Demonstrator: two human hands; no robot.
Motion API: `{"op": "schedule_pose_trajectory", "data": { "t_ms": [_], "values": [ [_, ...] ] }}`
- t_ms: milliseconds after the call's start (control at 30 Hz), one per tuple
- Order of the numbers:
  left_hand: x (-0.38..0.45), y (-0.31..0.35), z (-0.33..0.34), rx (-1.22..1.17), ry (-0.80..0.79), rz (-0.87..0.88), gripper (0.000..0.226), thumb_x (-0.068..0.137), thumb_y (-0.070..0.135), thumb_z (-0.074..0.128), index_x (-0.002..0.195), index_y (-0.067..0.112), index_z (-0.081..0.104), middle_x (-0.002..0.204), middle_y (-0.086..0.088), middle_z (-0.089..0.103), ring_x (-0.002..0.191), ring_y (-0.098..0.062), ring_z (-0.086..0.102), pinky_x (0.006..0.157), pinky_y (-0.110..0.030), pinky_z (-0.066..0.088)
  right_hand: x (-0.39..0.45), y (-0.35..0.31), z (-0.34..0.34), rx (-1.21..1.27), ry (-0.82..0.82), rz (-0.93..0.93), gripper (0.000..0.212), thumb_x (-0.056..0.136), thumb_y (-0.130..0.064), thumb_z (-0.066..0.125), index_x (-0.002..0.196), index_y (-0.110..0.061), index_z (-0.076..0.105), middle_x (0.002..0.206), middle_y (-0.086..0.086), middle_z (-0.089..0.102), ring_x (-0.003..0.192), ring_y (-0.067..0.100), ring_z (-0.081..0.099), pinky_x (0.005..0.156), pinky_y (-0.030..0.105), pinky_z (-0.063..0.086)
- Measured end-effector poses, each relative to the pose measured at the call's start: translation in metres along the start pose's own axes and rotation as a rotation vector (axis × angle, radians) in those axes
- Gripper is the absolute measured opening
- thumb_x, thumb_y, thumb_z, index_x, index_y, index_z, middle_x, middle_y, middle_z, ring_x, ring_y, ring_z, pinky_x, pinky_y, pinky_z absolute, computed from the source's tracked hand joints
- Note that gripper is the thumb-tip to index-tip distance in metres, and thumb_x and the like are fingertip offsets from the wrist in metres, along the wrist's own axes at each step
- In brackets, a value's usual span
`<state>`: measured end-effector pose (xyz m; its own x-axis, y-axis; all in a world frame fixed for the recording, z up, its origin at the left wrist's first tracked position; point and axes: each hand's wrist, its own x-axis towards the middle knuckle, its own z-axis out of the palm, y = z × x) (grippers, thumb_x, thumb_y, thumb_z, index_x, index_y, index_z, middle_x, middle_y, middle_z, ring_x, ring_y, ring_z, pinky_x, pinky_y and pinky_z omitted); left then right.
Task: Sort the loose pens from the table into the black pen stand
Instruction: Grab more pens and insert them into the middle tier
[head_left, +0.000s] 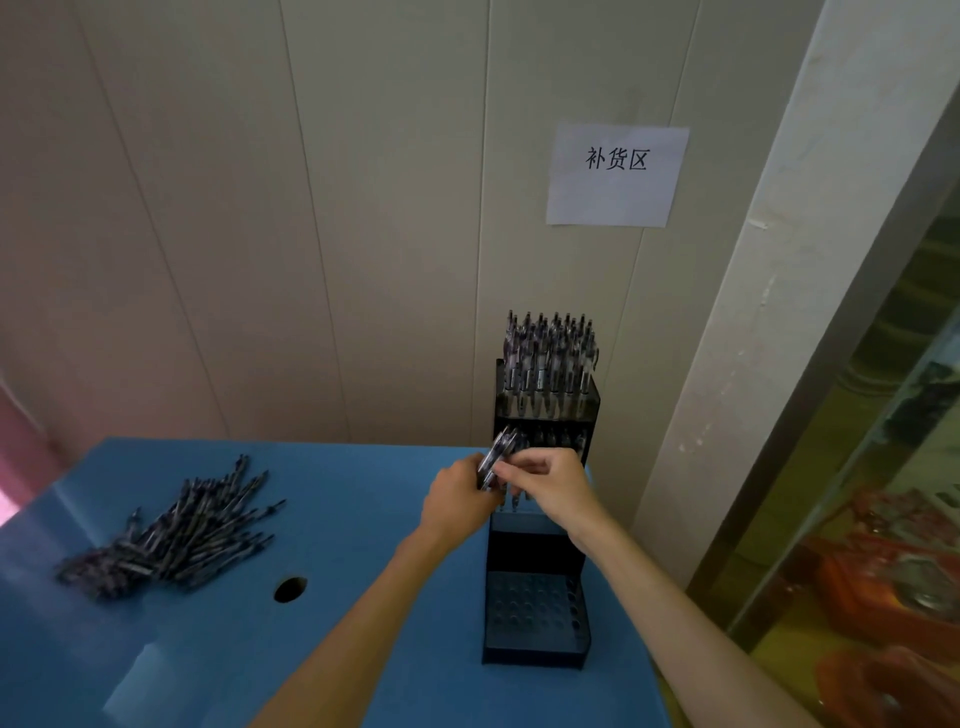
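A tall black tiered pen stand (535, 623) stands at the right side of the blue table (337, 649). Its top tier is packed with upright pens (550, 358); the lowest tier shows rows of bare holes. My left hand (457, 499) grips a small bundle of pens (497, 457) in front of the stand's middle tier. My right hand (556, 483) pinches one pen of that bundle at its upper end. A heap of loose dark pens (171, 535) lies on the table's left side.
A round hole (289, 588) is cut in the tabletop between the heap and the stand. The panelled wall behind carries a paper sign (617, 174). Right of the table edge are a white pillar and a glass case with orange items.
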<state>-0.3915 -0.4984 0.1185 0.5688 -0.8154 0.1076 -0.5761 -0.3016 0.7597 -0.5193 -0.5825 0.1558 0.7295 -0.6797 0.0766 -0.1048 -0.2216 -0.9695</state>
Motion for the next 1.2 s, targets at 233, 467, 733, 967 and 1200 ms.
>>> {"op": "schedule_pose_trajectory", "data": {
  "t_ms": [233,467,733,967,1200],
  "values": [
    [0.001,0.006,0.001,0.026,-0.033,-0.021,0.014,0.085,0.027,0.066,0.096,0.019,0.063,0.076,-0.001,0.068,0.067,-0.019,0.063,0.06,-0.041,0.053,0.004,0.001,0.009,0.007,0.119,0.062,0.012,0.089,-0.015,0.07,0.078,-0.016,0.076,0.069,-0.003,0.073,0.063,0.005,0.066,0.058,0.016,0.047],
    [-0.003,0.001,-0.004,0.012,-0.058,-0.051,0.021,0.088,0.017,0.069,0.076,0.018,0.051,0.064,0.002,0.051,0.051,-0.011,0.044,0.045,-0.02,0.037,0.015,0.005,-0.009,0.245,0.326,0.119,0.01,0.098,-0.011,0.059,0.099,-0.003,0.064,0.088,0.015,0.074,0.076,0.028,0.074,0.067,0.033,0.061],
    [-0.002,-0.008,-0.012,-0.055,0.001,-0.104,0.035,0.088,0.013,0.065,0.07,0.02,0.036,0.06,0.001,0.038,0.053,-0.018,0.032,0.057,-0.034,0.033,0.022,0.013,-0.037,-0.249,0.364,-0.15,0.004,0.095,-0.015,0.065,0.091,-0.015,0.064,0.081,0.001,0.072,0.07,0.011,0.07,0.067,0.03,0.061],
    [-0.001,-0.005,-0.013,-0.065,0.008,-0.085,0.034,0.087,0.011,0.064,0.07,0.02,0.036,0.06,0.002,0.038,0.052,-0.016,0.032,0.056,-0.033,0.033,0.025,0.022,-0.03,-0.465,0.33,-0.249,0.009,0.095,-0.016,0.066,0.098,-0.008,0.069,0.085,-0.002,0.072,0.074,0.008,0.07,0.071,0.024,0.06],
    [-0.001,-0.006,-0.012,-0.036,-0.005,-0.078,0.034,0.086,0.012,0.064,0.07,0.02,0.036,0.061,0.0,0.038,0.053,-0.017,0.034,0.056,-0.032,0.034,0.027,0.03,-0.025,-0.548,0.316,-0.248,0.008,0.094,-0.016,0.068,0.091,-0.009,0.069,0.079,-0.003,0.07,0.069,0.006,0.067,0.066,0.017,0.057]
  ]
}}
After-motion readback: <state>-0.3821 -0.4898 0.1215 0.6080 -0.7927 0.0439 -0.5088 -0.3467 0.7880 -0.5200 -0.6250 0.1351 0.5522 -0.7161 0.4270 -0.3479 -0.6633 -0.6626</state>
